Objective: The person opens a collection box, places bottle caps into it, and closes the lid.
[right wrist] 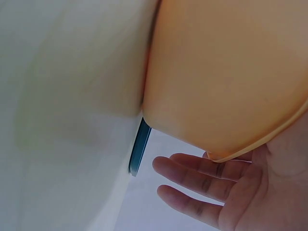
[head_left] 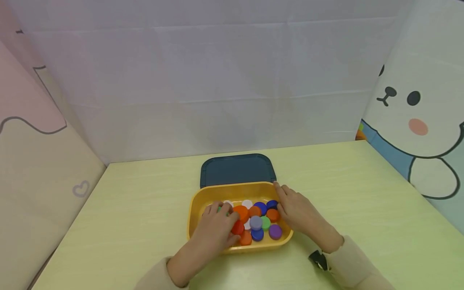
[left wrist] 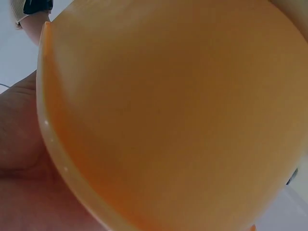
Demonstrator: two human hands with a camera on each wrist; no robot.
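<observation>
A yellow plastic box point(head_left: 237, 187) holds many small round caps in orange, red, blue, white, green and purple. My left hand point(head_left: 214, 225) reaches over its left side, fingers spread and bent among the caps. A red cap point(head_left: 237, 228) lies between thumb and index finger, and a bit of green cap point(head_left: 219, 209) shows by the other fingers. At the right rim rests my right hand point(head_left: 299, 211). Its fingers point(right wrist: 192, 175) extend loosely outside the wall in the right wrist view; the thumb is hidden there. The box wall point(left wrist: 183, 115) hides the left fingertips in the left wrist view.
Behind the box, a dark blue lid point(head_left: 237, 169) lies flat on the pale yellow table point(head_left: 145, 193). A white sheet point(head_left: 217, 80) hangs beyond the back edge, with cartoon-printed panels point(head_left: 427, 133) at the sides. A small black object point(head_left: 318, 259) is at the right cuff.
</observation>
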